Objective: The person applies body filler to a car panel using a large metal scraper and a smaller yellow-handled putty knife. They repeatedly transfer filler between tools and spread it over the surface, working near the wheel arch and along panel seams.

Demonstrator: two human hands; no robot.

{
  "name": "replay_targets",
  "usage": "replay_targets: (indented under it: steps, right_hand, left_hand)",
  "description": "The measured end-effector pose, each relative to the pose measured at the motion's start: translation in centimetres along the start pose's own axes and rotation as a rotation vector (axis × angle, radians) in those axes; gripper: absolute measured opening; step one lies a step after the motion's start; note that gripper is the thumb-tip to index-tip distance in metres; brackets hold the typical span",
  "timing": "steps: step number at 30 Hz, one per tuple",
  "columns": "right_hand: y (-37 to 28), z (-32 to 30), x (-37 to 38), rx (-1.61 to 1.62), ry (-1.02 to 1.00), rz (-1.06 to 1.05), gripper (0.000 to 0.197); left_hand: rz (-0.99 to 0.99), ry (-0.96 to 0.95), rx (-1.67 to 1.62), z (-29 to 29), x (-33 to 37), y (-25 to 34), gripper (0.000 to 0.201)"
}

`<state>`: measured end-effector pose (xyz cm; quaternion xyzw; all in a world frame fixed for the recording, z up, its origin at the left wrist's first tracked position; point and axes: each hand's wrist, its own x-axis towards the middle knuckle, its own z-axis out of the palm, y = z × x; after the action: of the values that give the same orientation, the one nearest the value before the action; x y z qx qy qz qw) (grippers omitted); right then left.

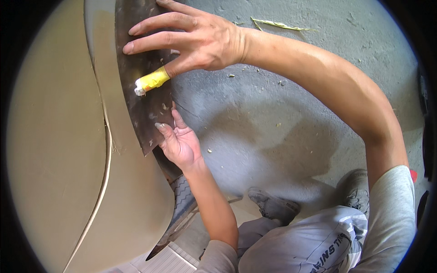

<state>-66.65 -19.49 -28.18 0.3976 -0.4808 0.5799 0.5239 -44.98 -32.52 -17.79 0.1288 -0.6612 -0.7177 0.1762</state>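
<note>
A dark brown, thin curved sheet (144, 100) with pale smudges lies along the edge of a large beige curved panel (54, 127). My right hand (195, 38) reaches over from the right, with its fingers spread across the upper part of the sheet. Yellow tape with white material at the tip wraps its thumb (152, 82), which lies on the sheet too. Lower down, my left hand (182, 144) grips the sheet's near right edge. The left thumb is on the face; the other fingers are mostly hidden behind the edge.
A pale raised seam (108, 145) runs down the beige panel. Beneath the panel is a black treaded tyre-like piece (182, 193). Dry leaf strips (282, 24) and small crumbs lie on the grey concrete floor (273, 100). My shoes (273, 207) stand at lower right.
</note>
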Motion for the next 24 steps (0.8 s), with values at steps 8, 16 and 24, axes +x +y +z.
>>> replay_targets:
  steps: [8, 16, 24]
  right_hand:
    - [-0.9, -1.7, -1.1, -0.071, -0.512, 0.178, 0.047]
    - [-3.3, -4.7, -1.3, -0.087, -0.526, 0.256, 0.054]
    - [-6.9, -10.1, 1.9, -0.105, -0.447, 0.340, 0.032]
  left_hand:
    - [-0.099, 0.104, -0.053, -1.2, 0.5, -1.8, 0.044]
    - [-0.236, 0.086, -0.164, 1.5, -3.6, -1.1, 0.048]
    - [-0.522, -0.207, -0.565, 6.4, -8.6, 2.5, 0.075]
